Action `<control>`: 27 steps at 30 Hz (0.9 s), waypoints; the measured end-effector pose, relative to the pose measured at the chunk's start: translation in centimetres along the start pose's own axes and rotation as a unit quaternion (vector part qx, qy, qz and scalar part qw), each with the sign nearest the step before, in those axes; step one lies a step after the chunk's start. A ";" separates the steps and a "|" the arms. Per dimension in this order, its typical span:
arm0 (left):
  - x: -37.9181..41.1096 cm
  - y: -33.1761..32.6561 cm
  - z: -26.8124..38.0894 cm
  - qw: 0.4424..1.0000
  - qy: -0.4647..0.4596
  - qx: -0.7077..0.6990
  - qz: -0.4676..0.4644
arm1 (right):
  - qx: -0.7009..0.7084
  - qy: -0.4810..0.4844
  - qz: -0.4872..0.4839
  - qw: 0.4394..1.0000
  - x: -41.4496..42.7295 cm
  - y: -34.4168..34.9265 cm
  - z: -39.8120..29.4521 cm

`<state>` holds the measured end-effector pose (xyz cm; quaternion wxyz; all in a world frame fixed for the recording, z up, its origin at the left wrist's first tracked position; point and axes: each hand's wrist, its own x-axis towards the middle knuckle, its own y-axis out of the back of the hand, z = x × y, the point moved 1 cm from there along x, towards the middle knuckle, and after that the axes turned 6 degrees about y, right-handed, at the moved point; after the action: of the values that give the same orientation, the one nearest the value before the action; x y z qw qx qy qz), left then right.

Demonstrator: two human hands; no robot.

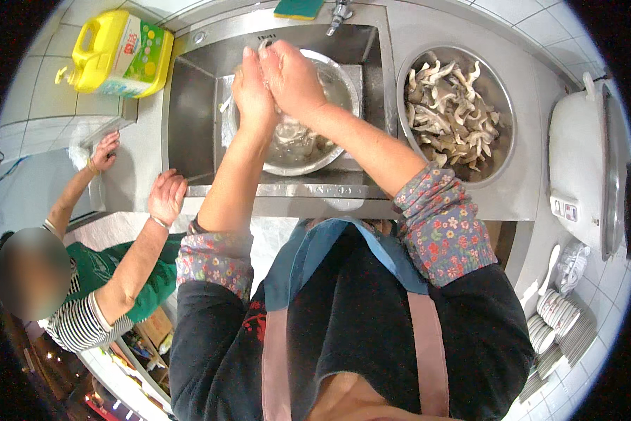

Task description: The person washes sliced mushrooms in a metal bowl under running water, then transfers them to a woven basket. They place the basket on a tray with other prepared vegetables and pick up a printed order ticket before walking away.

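Observation:
My left hand (254, 92) and my right hand (292, 76) are pressed together above a round metal basin (355, 94) in the steel sink. A little of a pale, wet piece, likely mushroom, shows at the fingertips; most of what they squeeze is hidden between the palms. Cloudy water with pale mushroom pieces (297, 134) fills the basin below my wrists. On the counter to the right of the sink, a second round metal bowl (511, 123) holds many torn oyster mushrooms (452, 110).
A faucet (339, 16) and a green-yellow sponge (298, 8) are at the sink's back edge. A yellow detergent jug (120, 55) stands left. Another person's hand (168, 194) rests by the sink's front left corner. A white cooker (578, 163) and stacked bowls (557, 316) are right.

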<state>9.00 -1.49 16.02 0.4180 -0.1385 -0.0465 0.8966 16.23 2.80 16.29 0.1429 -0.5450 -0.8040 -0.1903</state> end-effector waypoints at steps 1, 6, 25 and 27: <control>-0.3 -0.3 0.7 1.000 -0.003 -0.001 0.011 | 0.000 0.016 0.007 1.000 0.4 0.3 -0.6; -1.3 -1.5 3.9 0.997 -0.047 -0.038 0.039 | 0.004 0.070 0.002 0.998 2.0 0.8 -3.0; -2.5 -6.3 -0.3 0.989 0.134 0.015 -0.061 | 0.138 -0.163 0.031 0.976 -1.8 7.3 0.7; -5.3 -11.8 4.0 0.978 0.137 -0.035 -0.155 | 0.091 -0.076 0.057 0.991 0.0 13.5 -3.2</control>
<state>19.81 2.23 23.26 0.5491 -0.2657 -0.0405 0.7914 28.87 5.82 21.19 0.1408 -0.5872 -0.7944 -0.0654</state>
